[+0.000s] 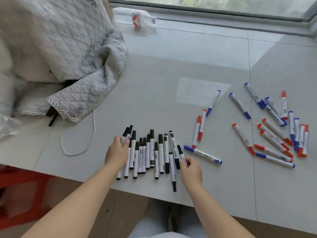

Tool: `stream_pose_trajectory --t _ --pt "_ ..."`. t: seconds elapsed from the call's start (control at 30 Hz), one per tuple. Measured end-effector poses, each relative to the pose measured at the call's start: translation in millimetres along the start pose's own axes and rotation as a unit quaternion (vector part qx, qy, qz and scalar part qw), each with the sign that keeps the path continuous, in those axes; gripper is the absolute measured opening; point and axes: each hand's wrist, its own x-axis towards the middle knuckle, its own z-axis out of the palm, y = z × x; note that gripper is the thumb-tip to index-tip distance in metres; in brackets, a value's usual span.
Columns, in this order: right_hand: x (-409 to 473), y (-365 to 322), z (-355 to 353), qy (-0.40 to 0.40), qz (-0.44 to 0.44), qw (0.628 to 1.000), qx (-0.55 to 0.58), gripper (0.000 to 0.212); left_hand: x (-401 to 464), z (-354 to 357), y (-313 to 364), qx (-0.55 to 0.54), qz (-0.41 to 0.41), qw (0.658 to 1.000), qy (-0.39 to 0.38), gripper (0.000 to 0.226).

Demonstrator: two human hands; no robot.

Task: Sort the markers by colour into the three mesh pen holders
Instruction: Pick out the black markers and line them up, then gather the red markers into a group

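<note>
L hand (117,151) has its grip closed round a couple of black-capped markers (126,133) at the left end of the black row (151,152), fingers curled over the barrels. R hand (191,169) pinches one black marker (181,154) at its lower barrel, cap pointing up-left, just beside the row's right end. Black markers lie side by side on the grey surface (171,66), near its front edge. Blue marker (202,154) lies just right of R hand. Red pair (199,129) above it. Mixed red/blue scatter (277,127) well apart to the right. Quilted cloth (72,62) far left. No pen holders in view.
</note>
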Motion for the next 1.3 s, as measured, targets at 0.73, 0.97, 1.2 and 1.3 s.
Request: stream_pose_trajectory --t 0.73,0.97,1.2,1.3 --pt "-9.1 -3.8 57.4 0.033 -0.107 0.969 -0.222 0.065 -8.5 32.5 -59.8 0.103 -0.017 0.994 0.045 0.082" --pt "-7.6 -6.8 50.7 0.005 -0.108 0.968 -0.224 0.064 -6.6 31.8 -56.9 0.086 -0.017 0.996 0.030 0.080" --pt "-8.8 -0.8 19.1 -0.023 -0.094 0.982 -0.160 0.046 -22.1 29.0 -15.5 0.028 0.105 0.991 0.075 0.059" --pt "-5.7 4.4 -2.9 -0.035 -0.040 0.996 -0.068 0.030 -29.0 37.2 15.1 0.012 0.165 0.985 0.052 0.050"
